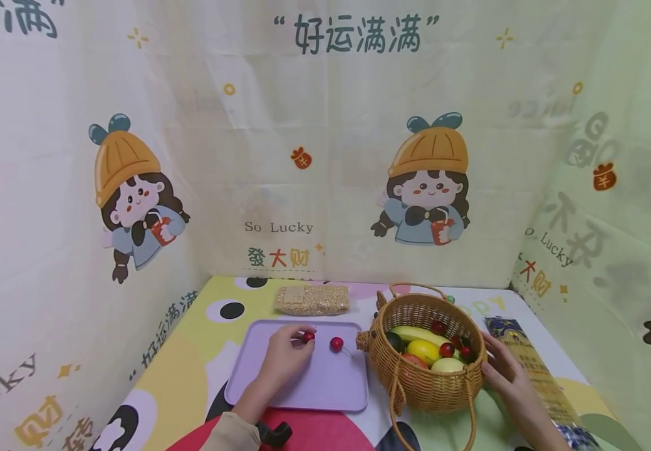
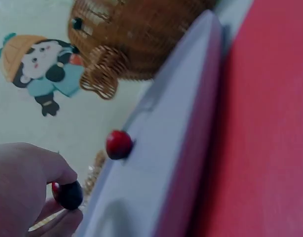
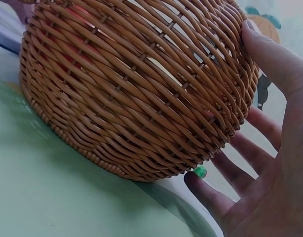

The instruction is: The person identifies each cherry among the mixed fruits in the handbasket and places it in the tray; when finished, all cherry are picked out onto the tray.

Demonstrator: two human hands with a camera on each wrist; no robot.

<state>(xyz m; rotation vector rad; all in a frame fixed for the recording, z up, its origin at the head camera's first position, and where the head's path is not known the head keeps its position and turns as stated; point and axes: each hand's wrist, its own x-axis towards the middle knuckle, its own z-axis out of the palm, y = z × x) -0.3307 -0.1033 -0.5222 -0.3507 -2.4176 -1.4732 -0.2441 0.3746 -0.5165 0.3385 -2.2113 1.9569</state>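
Observation:
My left hand point(image 1: 287, 360) is over the purple tray point(image 1: 325, 391), pinching a red cherry point(image 1: 309, 337) between thumb and fingers; the left wrist view shows the pinched cherry point(image 2: 69, 195) partly dark. Another cherry point(image 1: 336, 343) with a stem lies on the tray to its right. The wicker basket point(image 1: 432, 391) stands right of the tray, holding a banana, a lemon point(image 1: 423, 352), cherries and other round fruit. Against the basket's right side rest the spread fingers of my right hand point(image 1: 508, 376); in the right wrist view the thumb touches the weave point(image 3: 141, 94).
A clear bag of grains point(image 1: 312, 300) lies behind the tray. Right of the basket is a long dark blue and gold packet point(image 1: 534, 369). The basket's handles hang at its front and back. Printed curtains surround the patterned table.

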